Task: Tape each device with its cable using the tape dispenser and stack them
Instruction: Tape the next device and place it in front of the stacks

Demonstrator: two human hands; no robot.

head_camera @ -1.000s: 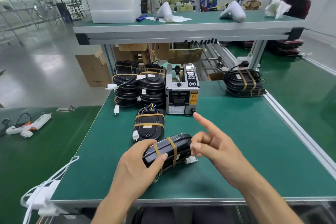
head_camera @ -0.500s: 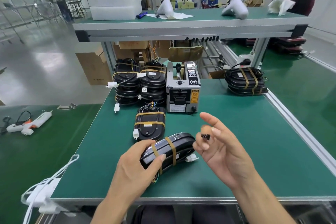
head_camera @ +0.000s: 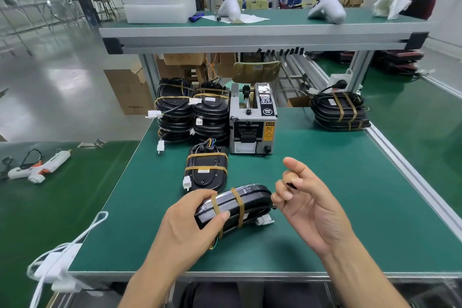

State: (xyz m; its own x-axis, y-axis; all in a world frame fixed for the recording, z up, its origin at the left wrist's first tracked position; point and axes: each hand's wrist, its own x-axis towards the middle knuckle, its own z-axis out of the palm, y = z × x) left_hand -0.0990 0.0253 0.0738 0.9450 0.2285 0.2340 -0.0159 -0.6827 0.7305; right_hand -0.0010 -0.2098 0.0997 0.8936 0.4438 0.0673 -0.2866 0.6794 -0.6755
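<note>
Looked mostly done to me: the left hand [head_camera: 185, 227] gripped a twice-taped device [head_camera: 233, 209] low on the bench [head_camera: 325, 195], right hand [head_camera: 303, 204] loosely curled around nothing, with taped stacks [head_camera: 192, 114] waiting at 11 o'clock beside the tape dispenser [head_camera: 252, 120].

black device [head_camera: 232, 210] banded in tan tape [head_camera: 240, 207], green table [head_camera: 325, 182], grey tape dispenser [head_camera: 252, 120].

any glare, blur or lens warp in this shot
Head view: wide-angle warp bows the grey aluminium shelf edge and bench rails; window glare washes the glossy floor; a highlight streaks the taped black device in the left hand; the top-right corner is motion-blurred.
</note>
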